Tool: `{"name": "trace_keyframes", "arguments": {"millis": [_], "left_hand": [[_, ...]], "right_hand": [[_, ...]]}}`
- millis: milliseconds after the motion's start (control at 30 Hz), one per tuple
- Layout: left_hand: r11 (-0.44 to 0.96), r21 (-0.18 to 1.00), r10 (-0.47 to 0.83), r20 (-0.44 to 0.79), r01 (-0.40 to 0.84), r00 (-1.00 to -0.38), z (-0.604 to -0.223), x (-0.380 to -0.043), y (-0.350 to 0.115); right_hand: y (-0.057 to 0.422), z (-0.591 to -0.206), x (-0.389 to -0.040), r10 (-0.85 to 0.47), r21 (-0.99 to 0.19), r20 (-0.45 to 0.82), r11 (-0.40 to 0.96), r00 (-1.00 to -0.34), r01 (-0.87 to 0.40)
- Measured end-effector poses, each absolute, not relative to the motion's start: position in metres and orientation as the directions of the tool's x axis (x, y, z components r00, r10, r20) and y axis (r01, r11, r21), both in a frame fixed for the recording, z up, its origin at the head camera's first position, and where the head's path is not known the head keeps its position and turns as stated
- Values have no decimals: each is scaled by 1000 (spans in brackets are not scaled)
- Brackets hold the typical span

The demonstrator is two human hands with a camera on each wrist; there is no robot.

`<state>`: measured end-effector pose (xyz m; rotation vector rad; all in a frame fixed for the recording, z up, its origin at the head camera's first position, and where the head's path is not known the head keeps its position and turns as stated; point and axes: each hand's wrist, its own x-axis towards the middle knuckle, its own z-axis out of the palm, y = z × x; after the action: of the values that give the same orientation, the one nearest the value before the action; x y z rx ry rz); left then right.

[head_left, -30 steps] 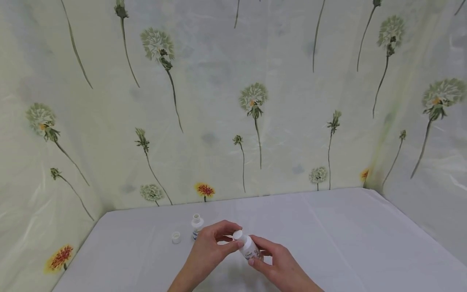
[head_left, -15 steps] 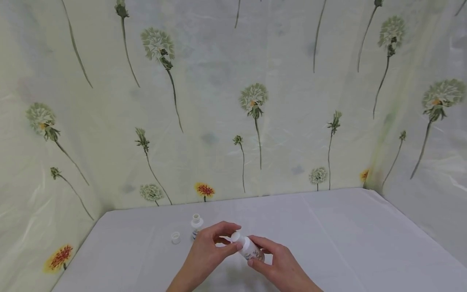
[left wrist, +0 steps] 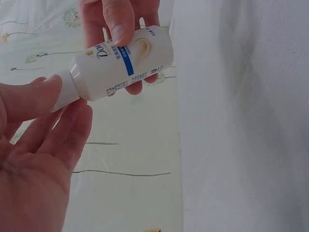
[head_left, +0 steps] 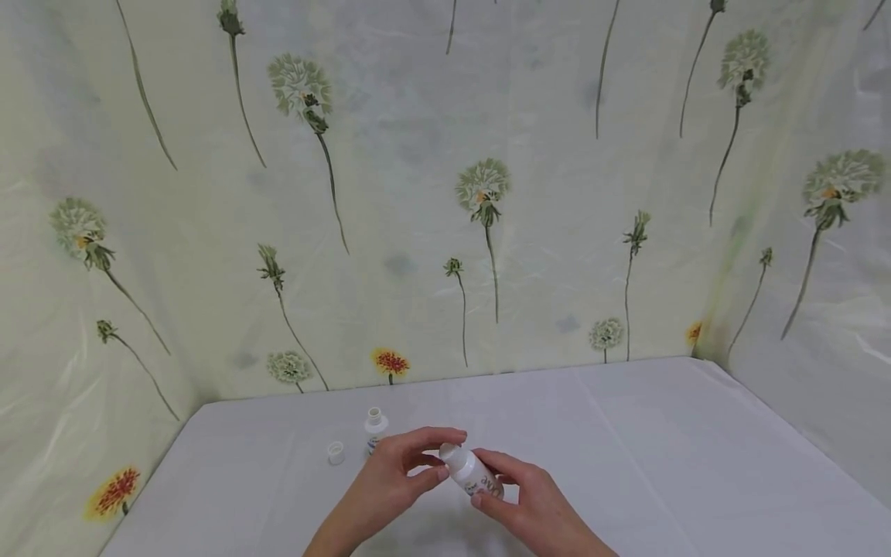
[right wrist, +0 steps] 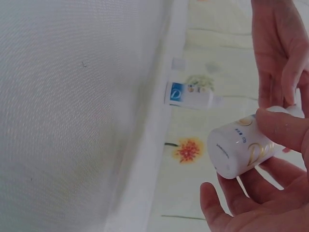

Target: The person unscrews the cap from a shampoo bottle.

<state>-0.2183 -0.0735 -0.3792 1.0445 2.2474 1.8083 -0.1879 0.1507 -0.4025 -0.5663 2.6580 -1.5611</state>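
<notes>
A small white bottle (head_left: 479,475) with a printed label is held tilted above the table by my right hand (head_left: 529,499), its thumb on one side and fingers on the other. The bottle's white cap (left wrist: 67,89) points toward my left hand (head_left: 393,472). In the left wrist view, the left thumb lies over that cap and the fingers curl beneath it. A rounded base and gold lettering show on the bottle (right wrist: 239,150) in the right wrist view.
A second white bottle (head_left: 376,425) stands uncapped behind my left hand, its lower part partly hidden. To its left a loose white cap (head_left: 336,453) lies on the white-covered table (head_left: 661,449). A flower-printed sheet (head_left: 418,193) hangs behind and at both sides.
The held bottle has turned a little, showing a different part of its label. My left thumb has shifted down and left along the cap, while the right hand stays nearly in place.
</notes>
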Motion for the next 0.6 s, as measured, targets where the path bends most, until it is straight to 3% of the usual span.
{"name": "trace_keyframes", "arguments": {"millis": [133,600], "left_hand": [[77,883,552,348,462,-758,-379,-217,-74],[186,882,476,304,433,-825,-378,-217,-72]], "right_hand": [[150,-402,-188,-305,-851,167,436,-938,-293],[150,-400,-186,-309,-841,177,445,-934,-307]]}}
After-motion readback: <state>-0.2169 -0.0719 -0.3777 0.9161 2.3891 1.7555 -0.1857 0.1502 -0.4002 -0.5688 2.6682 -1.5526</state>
